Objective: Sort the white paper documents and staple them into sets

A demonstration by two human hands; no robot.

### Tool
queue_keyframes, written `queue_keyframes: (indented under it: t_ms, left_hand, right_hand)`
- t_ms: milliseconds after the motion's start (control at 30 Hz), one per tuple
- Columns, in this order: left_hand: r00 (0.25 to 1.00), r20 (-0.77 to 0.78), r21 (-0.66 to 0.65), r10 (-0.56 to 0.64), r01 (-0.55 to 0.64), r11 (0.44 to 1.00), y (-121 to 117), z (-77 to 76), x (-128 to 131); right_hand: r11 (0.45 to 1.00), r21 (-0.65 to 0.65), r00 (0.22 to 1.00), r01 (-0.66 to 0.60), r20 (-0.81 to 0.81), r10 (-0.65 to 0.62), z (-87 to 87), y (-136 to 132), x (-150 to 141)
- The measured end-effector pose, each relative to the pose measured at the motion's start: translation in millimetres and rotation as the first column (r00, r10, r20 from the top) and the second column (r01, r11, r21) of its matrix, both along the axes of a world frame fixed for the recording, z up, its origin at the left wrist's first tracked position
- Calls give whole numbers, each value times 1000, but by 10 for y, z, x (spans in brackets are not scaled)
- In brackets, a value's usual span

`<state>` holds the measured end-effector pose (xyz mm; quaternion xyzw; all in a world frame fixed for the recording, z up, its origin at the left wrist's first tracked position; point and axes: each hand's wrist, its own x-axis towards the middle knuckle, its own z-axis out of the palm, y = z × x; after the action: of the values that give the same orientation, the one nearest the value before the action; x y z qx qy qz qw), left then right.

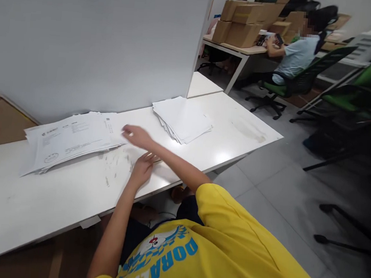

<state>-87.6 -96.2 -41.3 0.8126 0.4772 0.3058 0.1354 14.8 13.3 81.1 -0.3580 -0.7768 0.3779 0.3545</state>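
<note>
My right hand (pixel 138 137) reaches left across the table, beside the right edge of a stack of printed papers (pixel 73 136). Its fingers are curled together and slightly blurred; whatever they may hold is too small to make out. Nearer the table's front edge, my left hand (pixel 142 170) rests low, its fingers bent and partly behind my right forearm. What is between them is hidden. Small thin scraps (pixel 111 167) lie scattered on the tabletop left of my left hand. A second stack of blank-looking white sheets (pixel 182 119) lies right of my hands, its edges uneven.
The white table (pixel 54 206) backs onto a tall pale partition (pixel 93 42). A cardboard box (pixel 3 120) stands at far left. Across the room, a person (pixel 296 55) sits on a green chair by a desk piled with cardboard boxes (pixel 242 23). More chairs stand at right.
</note>
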Motion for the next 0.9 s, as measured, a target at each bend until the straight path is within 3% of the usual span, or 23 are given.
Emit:
queue_keyframes:
  t_ms: [67, 100, 167, 233, 300, 400, 500, 633, 767, 900]
  left_hand:
    - [999, 19, 37, -35, 34, 999, 18, 34, 13]
    - [999, 23, 45, -41, 40, 998, 25, 48, 21]
    - [999, 30, 55, -26, 25, 998, 31, 68, 37]
    - [999, 34, 57, -2, 0, 998, 27, 80, 52]
    - [999, 33, 59, 15, -17, 998, 19, 88, 65]
    - [999, 29, 73, 32, -34, 997, 0, 102, 85]
    - [998, 4, 71, 59, -59, 996, -38, 122, 117]
    - [993, -47, 63, 104, -101, 993, -92, 167, 181]
    - [990, -73, 58, 117, -113, 992, -95, 231, 188]
    - [991, -51, 127, 121, -114, 985, -211, 258, 238]
  right_hand:
    - [974, 46, 958, 223, 175, -228, -182, 127, 473]
    - [931, 96, 884, 352, 294, -365, -284, 176, 731]
    - [821, 230, 647, 523, 520, -558, -502, 231, 1232]
    - [786, 274, 519, 554, 624, -584, -710, 232, 1632]
    - [785, 283, 499, 550, 643, -581, -867, 202, 1864]
    - [798, 348, 530, 492, 607, -592, -969, 160, 1892]
    - [833, 390, 562, 393, 615, -553, -957, 145, 1704]
    - [861, 386, 518, 331, 689, -508, -907, 160, 1532]
    - [902, 378, 481, 209, 763, -431, -880, 165, 1632]
    - [878, 451, 491, 163, 734, -469, -805, 25, 1872]
